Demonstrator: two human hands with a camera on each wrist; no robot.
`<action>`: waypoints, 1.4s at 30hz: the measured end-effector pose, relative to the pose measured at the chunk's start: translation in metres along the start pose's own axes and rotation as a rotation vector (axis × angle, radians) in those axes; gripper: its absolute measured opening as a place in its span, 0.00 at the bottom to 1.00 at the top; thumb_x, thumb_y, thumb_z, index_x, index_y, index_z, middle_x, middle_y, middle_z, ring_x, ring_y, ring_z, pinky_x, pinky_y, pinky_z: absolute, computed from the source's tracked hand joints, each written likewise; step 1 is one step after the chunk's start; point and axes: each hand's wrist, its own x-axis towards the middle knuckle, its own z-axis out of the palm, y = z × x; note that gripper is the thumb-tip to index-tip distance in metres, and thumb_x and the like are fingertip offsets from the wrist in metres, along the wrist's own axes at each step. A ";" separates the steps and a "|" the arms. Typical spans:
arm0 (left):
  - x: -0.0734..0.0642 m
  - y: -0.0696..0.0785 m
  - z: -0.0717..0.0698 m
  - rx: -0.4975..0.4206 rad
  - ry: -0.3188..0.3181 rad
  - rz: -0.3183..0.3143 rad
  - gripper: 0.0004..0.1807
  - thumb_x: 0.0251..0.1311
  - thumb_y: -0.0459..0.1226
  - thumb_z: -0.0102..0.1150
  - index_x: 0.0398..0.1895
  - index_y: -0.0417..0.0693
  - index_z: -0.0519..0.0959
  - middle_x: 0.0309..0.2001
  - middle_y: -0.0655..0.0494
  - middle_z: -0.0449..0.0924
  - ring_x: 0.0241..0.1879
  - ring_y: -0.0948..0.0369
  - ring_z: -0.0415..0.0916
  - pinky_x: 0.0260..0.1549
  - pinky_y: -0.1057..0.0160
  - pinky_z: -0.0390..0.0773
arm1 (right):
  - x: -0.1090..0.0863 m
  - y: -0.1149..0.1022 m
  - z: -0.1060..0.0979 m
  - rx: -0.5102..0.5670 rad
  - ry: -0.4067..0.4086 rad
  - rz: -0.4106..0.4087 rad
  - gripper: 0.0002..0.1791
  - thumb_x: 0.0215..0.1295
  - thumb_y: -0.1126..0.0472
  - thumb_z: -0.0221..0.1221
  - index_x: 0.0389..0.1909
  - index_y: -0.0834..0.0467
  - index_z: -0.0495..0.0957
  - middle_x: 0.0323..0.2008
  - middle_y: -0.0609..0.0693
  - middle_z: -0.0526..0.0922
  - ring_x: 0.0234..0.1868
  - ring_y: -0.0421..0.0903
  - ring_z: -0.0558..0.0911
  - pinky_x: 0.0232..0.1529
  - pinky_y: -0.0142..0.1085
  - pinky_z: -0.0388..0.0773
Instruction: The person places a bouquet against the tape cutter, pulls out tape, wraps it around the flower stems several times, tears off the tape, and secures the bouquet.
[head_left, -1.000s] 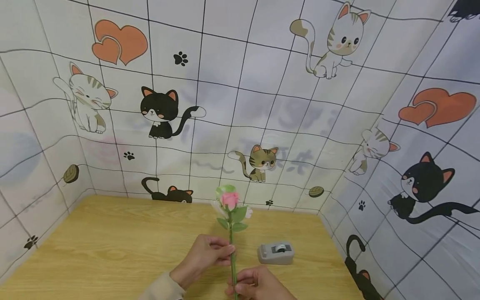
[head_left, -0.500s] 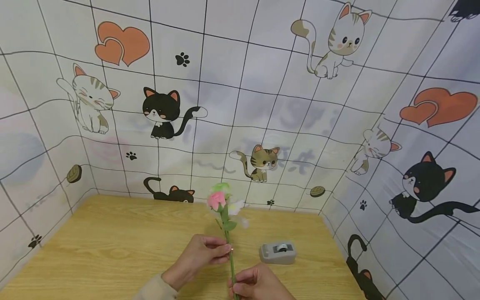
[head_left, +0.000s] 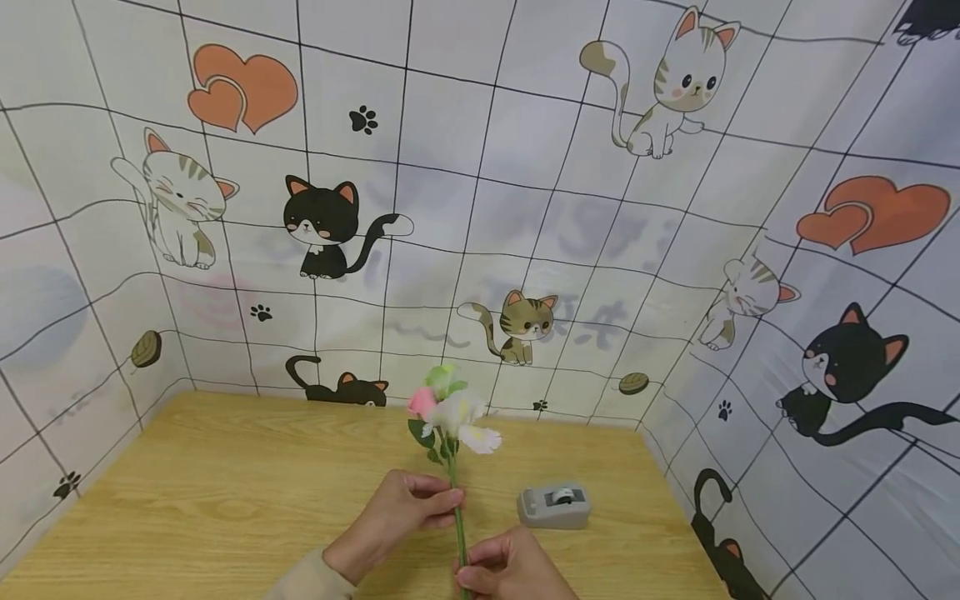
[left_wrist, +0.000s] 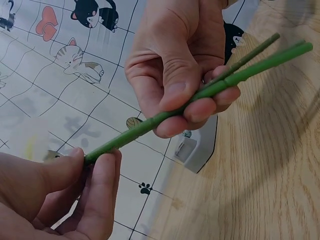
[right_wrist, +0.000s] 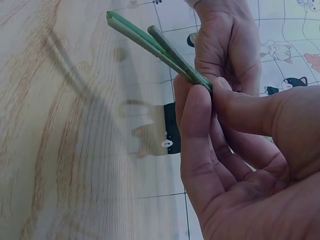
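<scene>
A small bunch of artificial flowers stands nearly upright over the table, leaning slightly left. It has a pink rose (head_left: 422, 404), a white flower (head_left: 459, 411) in front and a green bloom (head_left: 446, 379) behind. My left hand (head_left: 401, 510) pinches the green stems (head_left: 459, 533) below the leaves, between thumb and fingers. Lower down, my right hand (head_left: 517, 568) grips the same stems, thumb over curled fingers. Past the right hand, the stem ends (right_wrist: 150, 42) spread apart slightly in the right wrist view.
A grey tape dispenser (head_left: 555, 507) sits on the wooden table (head_left: 247, 483), right of the flowers. Behind and at both sides rise walls covered in white grid cloth (head_left: 450, 208) with printed cats.
The bunch has turned between my hands: the pink rose went from front centre to the left, and the white flower came round to the front. Both hands stay nearly in place.
</scene>
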 end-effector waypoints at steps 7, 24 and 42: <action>-0.002 0.002 0.002 0.024 -0.007 0.016 0.16 0.81 0.32 0.72 0.59 0.24 0.90 0.53 0.40 0.98 0.50 0.60 0.97 0.52 0.63 0.97 | 0.002 -0.003 0.002 -0.042 0.015 0.011 0.05 0.76 0.67 0.77 0.46 0.64 0.96 0.39 0.55 0.99 0.39 0.39 0.93 0.41 0.30 0.93; -0.001 0.001 -0.004 -0.016 -0.049 -0.009 0.18 0.83 0.37 0.72 0.61 0.27 0.90 0.54 0.45 0.98 0.53 0.60 0.96 0.56 0.66 0.95 | 0.004 -0.003 -0.002 0.069 -0.136 -0.086 0.22 0.80 0.55 0.75 0.55 0.74 0.91 0.40 0.51 0.98 0.39 0.36 0.92 0.42 0.26 0.91; 0.000 -0.002 -0.006 0.062 -0.038 -0.006 0.17 0.88 0.35 0.64 0.61 0.26 0.90 0.55 0.42 0.97 0.51 0.58 0.97 0.54 0.63 0.97 | 0.008 -0.008 0.012 -0.123 0.052 -0.034 0.06 0.72 0.64 0.81 0.43 0.63 0.97 0.37 0.53 0.98 0.36 0.40 0.94 0.37 0.28 0.90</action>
